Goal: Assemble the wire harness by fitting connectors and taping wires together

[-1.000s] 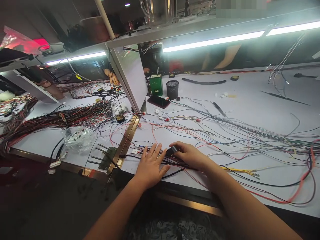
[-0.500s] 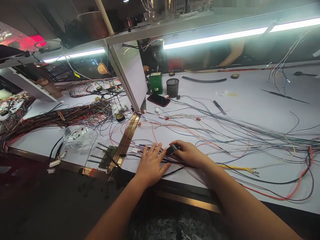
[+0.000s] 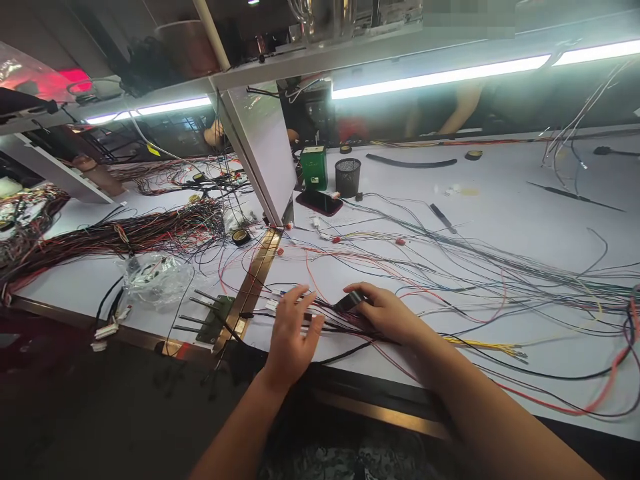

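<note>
In my right hand (image 3: 383,308) is a roll of black tape (image 3: 350,301), gripped between thumb and fingers just above the wires. My left hand (image 3: 294,333) hovers beside it on the left, fingers apart and holding nothing that I can see. Between and beneath the hands runs a bundle of dark wires (image 3: 345,328), with a white connector (image 3: 271,305) at its left end. A bunch of yellow wires (image 3: 485,346) with bare ends lies right of my right forearm.
Left of my hands stands a green board with metal rods (image 3: 216,320). Loose wires (image 3: 500,260) spread across the bench to the right. Farther back are a phone (image 3: 320,202), a green box (image 3: 314,168) and a mesh cup (image 3: 347,177). A thick harness (image 3: 150,233) fills the left bench.
My left hand has lifted off the wires and shifted slightly left, its fingers curling a little. My right hand keeps the tape roll in nearly the same place.
</note>
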The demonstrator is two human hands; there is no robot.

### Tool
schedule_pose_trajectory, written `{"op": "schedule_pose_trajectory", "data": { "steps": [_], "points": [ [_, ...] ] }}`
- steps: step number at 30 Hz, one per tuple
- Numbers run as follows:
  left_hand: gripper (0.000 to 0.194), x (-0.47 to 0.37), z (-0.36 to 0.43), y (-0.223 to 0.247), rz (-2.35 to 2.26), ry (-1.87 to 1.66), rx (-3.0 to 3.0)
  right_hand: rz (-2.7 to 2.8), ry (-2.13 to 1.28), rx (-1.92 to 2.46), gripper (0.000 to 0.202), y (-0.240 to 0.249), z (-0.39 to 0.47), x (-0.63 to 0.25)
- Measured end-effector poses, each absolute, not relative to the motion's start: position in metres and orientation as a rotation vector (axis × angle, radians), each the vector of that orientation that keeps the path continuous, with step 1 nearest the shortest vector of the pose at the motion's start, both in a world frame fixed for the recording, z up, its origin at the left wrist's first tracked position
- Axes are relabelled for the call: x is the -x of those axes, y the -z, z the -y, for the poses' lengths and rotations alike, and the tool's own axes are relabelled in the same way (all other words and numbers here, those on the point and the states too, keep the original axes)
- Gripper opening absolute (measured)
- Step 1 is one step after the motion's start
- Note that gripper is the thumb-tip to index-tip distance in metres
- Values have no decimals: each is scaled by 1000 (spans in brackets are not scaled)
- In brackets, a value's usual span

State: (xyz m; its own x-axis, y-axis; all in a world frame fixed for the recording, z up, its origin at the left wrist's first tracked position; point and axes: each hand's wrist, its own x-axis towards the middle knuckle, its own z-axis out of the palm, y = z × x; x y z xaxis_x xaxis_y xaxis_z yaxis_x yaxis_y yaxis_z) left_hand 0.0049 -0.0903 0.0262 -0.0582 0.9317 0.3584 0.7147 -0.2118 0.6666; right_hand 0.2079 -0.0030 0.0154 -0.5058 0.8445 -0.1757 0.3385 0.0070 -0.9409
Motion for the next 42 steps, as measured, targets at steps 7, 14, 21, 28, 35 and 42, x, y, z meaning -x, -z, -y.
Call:
{"op": "schedule_pose_trajectory", "data": {
  "steps": [7, 14, 21, 28, 35, 42],
  "points": [
    [39, -36, 73, -35, -1314, -1066, -786, 1570, -1595, 1020, 31, -25, 7, -213],
    [33, -53, 56, -28, -1500, -1243, -1295, 1224, -1787, 1084, 34, -26, 6, -209],
    [26, -47, 42, -41, -1162, -1252, -2004, 1154, -1936, 1092, 45, -20, 0, -210],
    [33, -54, 35, -45, -1453, -1263, -1412, 1601, -1491, 721, 43, -26, 4, -221],
    [36, -62, 37, -32, -1306, -1387, -897, 1434, -1435, 959, 24, -15, 0, -215],
    [34, -71, 38, -23, -1158, -1262, -691, 1305, -1628, 1116, 31, -1, -5, -205]
  ]
}}
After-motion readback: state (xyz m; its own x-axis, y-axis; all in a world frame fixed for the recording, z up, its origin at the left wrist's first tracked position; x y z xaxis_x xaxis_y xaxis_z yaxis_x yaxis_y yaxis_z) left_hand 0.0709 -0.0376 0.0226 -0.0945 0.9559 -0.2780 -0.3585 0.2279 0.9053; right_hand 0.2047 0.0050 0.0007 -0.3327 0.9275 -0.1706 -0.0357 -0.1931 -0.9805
